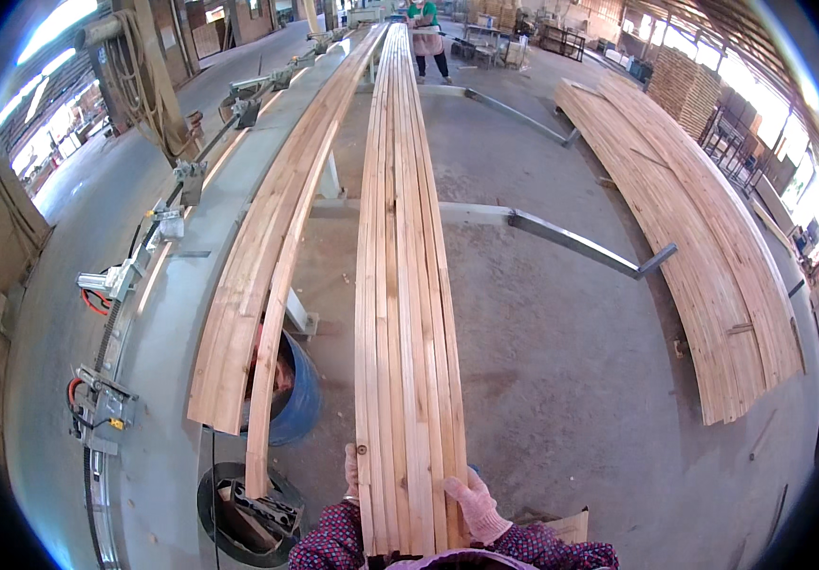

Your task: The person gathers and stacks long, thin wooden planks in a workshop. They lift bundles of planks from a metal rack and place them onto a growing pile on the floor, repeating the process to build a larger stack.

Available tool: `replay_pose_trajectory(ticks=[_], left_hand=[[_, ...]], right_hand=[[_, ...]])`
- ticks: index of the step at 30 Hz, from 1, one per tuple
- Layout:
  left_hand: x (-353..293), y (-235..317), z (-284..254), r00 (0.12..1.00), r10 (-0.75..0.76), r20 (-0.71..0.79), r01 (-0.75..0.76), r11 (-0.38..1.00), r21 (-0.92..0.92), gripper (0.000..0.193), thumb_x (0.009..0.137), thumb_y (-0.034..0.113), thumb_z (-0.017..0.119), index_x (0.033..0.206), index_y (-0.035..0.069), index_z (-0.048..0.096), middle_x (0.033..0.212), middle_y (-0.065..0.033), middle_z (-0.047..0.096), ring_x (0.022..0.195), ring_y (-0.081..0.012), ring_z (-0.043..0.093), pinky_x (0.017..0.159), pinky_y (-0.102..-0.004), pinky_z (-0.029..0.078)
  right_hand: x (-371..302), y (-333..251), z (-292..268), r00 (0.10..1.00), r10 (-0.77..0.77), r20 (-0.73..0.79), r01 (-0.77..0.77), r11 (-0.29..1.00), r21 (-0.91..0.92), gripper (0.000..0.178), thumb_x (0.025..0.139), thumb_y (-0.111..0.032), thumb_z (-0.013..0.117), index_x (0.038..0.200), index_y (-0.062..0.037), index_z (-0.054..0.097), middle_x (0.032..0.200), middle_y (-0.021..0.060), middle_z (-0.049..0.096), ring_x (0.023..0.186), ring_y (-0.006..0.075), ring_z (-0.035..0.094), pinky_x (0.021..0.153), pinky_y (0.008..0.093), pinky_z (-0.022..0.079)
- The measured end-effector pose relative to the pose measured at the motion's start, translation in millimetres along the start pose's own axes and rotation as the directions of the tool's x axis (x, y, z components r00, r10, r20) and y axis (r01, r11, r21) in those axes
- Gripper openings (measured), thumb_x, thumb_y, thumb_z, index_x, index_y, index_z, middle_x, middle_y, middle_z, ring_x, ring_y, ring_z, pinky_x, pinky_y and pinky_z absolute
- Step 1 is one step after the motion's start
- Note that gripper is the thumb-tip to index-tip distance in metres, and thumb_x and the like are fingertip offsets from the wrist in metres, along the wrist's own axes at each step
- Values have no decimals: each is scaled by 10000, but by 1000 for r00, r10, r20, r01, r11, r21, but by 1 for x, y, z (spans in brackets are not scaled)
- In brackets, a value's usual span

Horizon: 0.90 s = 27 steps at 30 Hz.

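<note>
A long bundle of narrow wooden strips (pixel 400 285) runs from close in front of me to the far end of the workspace. Its strips lie side by side, lengthwise. My left hand (pixel 351 472), in a pale pinkish glove, grips the left edge near the close end; most of its fingers are hidden by the wood. On the opposite edge, my right hand (pixel 479 508) wears a similar glove, with the thumb on top and the fingers hidden beneath. A co-worker (pixel 426 38) in a green top stands by the bundle's far end; their hands are too small to make out.
More planks (pixel 267 275) rest left of the bundle, along a grey machine table (pixel 177 408) with clamp fittings. A blue barrel (pixel 300 399) and a dark bin (pixel 229 527) of offcuts stand below. Metal support arms (pixel 580 242) project rightward. Stacked boards (pixel 685 247) lie on the right.
</note>
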<state>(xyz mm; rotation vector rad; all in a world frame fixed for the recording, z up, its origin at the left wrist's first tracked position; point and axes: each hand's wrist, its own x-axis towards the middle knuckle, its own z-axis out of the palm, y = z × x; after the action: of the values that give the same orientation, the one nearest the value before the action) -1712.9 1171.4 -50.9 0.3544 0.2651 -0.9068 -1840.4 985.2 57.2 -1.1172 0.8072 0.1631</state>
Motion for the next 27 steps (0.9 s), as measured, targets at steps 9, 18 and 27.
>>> replay_pose_trajectory(ticks=[9, 18, 27], left_hand=[[-12, 1, 3, 1000, 19, -23, -18, 998, 57, 955, 775, 638, 756, 1449, 22, 473, 1373, -161, 599, 1229, -341, 590, 1073, -518, 460], [-4, 24, -4, 999, 35, -32, -32, 995, 92, 950, 782, 634, 751, 1450, 21, 471, 1374, -160, 598, 1232, -340, 588, 1076, -515, 458], [-6, 28, -5, 999, 19, -29, -16, 997, 76, 944, 788, 631, 747, 1451, 19, 469, 1376, -159, 596, 1235, -338, 586, 1079, -511, 455]], right_hand=[[2, 5, -1, 990, -124, 62, 124, 992, 12, 608, 928, -323, 665, 1392, 31, 494, 1273, 103, 626, 1143, 195, 582, 996, 333, 463], [17, 4, 14, 995, -102, 18, 103, 987, -125, 529, 944, -269, 615, 1373, 24, 518, 1232, 84, 639, 1121, 185, 578, 990, 322, 456], [15, 5, 14, 994, -109, 17, 110, 994, -25, 615, 920, -287, 656, 1408, 42, 481, 1254, 120, 623, 1129, 190, 577, 991, 327, 463]])
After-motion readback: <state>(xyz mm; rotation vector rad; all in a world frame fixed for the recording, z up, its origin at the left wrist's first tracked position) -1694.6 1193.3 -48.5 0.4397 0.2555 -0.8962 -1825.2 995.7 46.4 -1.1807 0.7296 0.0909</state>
